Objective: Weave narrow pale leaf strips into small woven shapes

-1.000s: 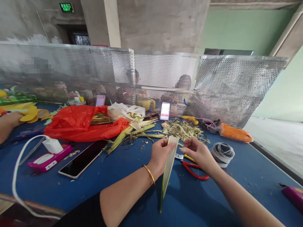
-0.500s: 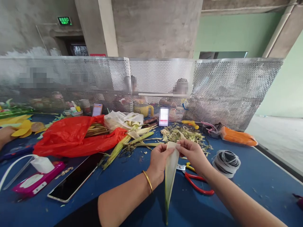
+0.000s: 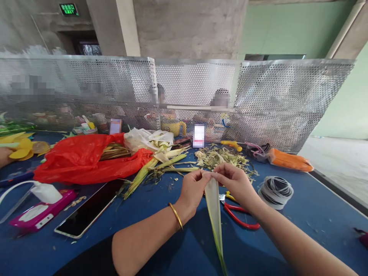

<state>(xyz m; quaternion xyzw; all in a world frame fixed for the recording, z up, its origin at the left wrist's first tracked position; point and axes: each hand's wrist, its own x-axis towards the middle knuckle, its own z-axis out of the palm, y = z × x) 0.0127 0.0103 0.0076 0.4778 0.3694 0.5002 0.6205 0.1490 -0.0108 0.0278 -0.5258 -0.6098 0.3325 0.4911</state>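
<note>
A long, pale green-white corn husk (image 3: 214, 207) hangs between my hands, its narrow tip pointing down towards me. My left hand (image 3: 194, 188) pinches the wide top edge from the left. From the right, my right hand (image 3: 232, 180) pinches the same edge, with the fingertips of both hands nearly touching. Under my right wrist lie red-handled scissors (image 3: 241, 220), partly hidden, beside something with a yellow handle (image 3: 230, 195). Just beyond my hands sits a heap of shredded husk strips (image 3: 230, 159).
Left of my hands lie a red plastic bag (image 3: 71, 157) with dry husks, a dark phone (image 3: 89, 211) and a magenta power strip (image 3: 43, 214). A wire coil (image 3: 276, 193) and an orange packet (image 3: 290, 160) are right. Perforated metal screens (image 3: 195, 84) stand behind; people sit beyond.
My fingertips have come closer together along the husk's top edge. The husk's lower tip has swung to the right. The whole view has tilted slightly downward.
</note>
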